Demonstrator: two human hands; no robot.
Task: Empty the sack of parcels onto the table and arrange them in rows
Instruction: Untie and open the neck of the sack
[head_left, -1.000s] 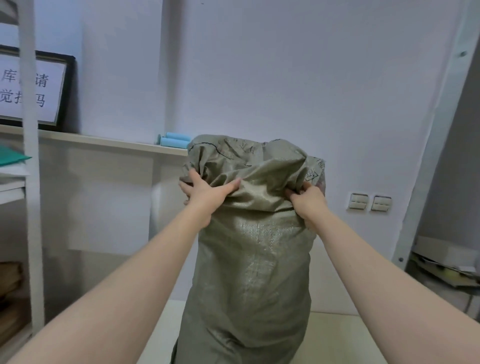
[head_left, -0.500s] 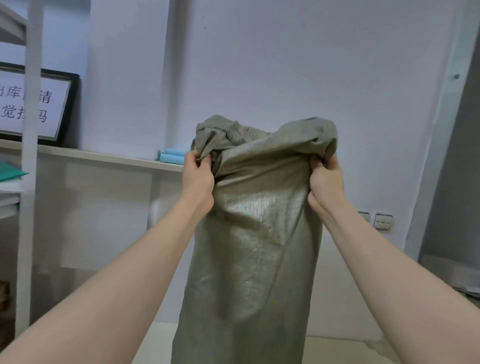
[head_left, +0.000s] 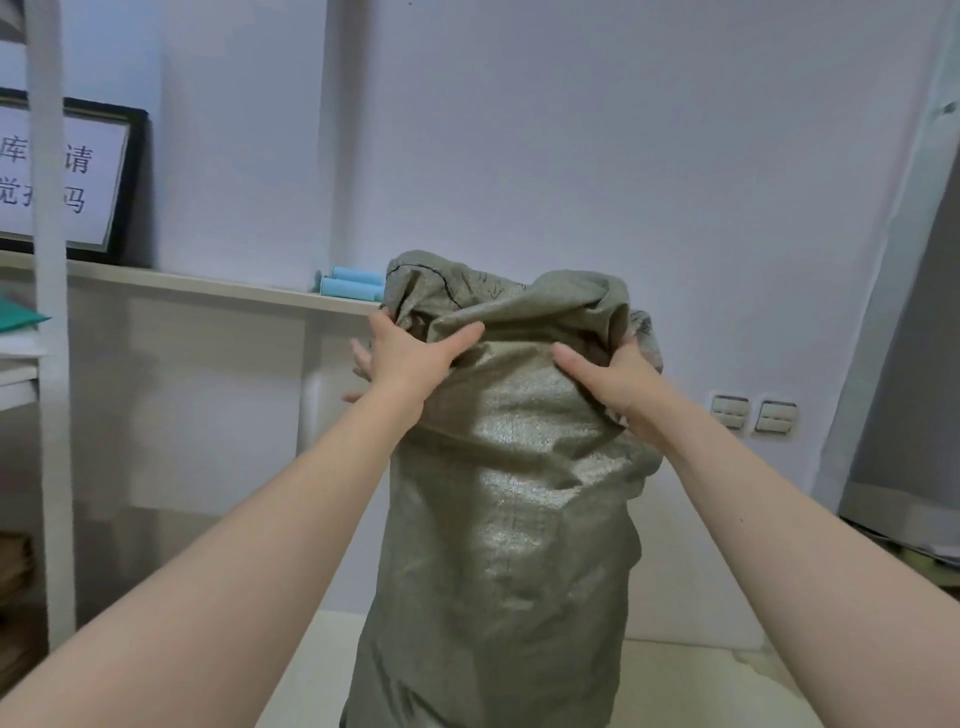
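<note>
sack (head_left: 498, 519) stands upright on table (head_left: 701, 686). left hand (head_left: 410, 358) and right hand (head_left: 613, 379) each grip its bunched top, fingers closed on fabric. contents apparently hidden.

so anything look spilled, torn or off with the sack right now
Nothing stands out. The sack hangs upright over the table, its bunched top held by the left hand and right hand. No tear shows, and no parcels are in view.

Two bare forearms, no sleeves, left hand (head_left: 410, 358), right hand (head_left: 615, 382).
</note>
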